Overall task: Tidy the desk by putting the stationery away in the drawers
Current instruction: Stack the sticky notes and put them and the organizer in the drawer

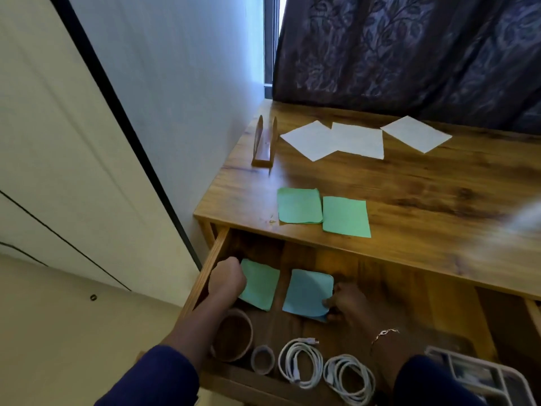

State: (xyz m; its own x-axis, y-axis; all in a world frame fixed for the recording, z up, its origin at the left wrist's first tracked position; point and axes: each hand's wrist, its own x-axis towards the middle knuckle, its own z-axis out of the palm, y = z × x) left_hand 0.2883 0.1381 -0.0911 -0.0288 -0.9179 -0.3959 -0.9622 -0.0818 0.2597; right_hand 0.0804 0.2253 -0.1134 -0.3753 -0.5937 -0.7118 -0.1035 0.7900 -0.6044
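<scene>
- Looking down from head height, the view showed an open wooden drawer (pixel 380 276) pulled out beneath a wooden tabletop (pixel 409 194).
- The left hand (pixel 227 279) was curled into a fist over the left edge of a teal sheet (pixel 260 284) lying in the drawer; whether it actually gripped the paper could not be told.
- The right hand (pixel 348 303), with a bracelet (pixel 383 334) on its wrist, pinched the lower right corner of a blue sheet (pixel 307 294) lying just beside the teal one.
- The hands were apart, one at each sheet.
- Nearer the drawer's front sat a round wooden cup (pixel 234 336), a tape roll (pixel 262 359) and two coiled white cables (pixel 300 361).
- On the tabletop, two green sheets (pixel 299 205) lay side by side near the front edge.
- Farther back lay three white sheets (pixel 358 140), two of them overlapping.
- A wooden holder (pixel 263 145) stood at the tabletop's far left, beside the wall.
</scene>
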